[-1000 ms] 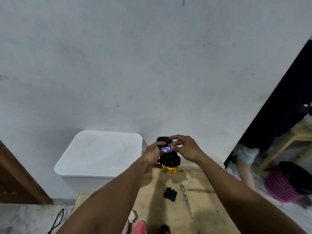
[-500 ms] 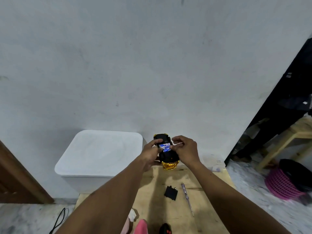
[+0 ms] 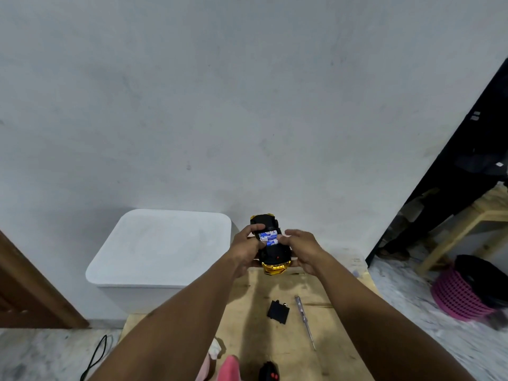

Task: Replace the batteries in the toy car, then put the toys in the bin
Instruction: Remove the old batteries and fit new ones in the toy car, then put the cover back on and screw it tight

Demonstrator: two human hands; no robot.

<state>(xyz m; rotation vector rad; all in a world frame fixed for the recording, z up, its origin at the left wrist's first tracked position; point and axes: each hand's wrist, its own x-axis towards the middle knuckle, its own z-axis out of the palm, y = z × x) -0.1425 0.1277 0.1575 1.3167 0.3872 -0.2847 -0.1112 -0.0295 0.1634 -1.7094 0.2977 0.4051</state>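
Batteries (image 3: 268, 237) are pressed crosswise into the upturned toy car (image 3: 275, 257), held tight by left hand (image 3: 244, 250) and right hand (image 3: 305, 248); the cover (image 3: 278, 312) lies below, nearer the right.

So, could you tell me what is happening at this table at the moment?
A person holds the toy car upside down over the wooden table, left hand and right hand both gripping it, fingertips at the blue-and-white batteries in its open compartment. The black cover and a screwdriver lie on the table, so the cover is not yet refitted. The white bin stands closed on the left.
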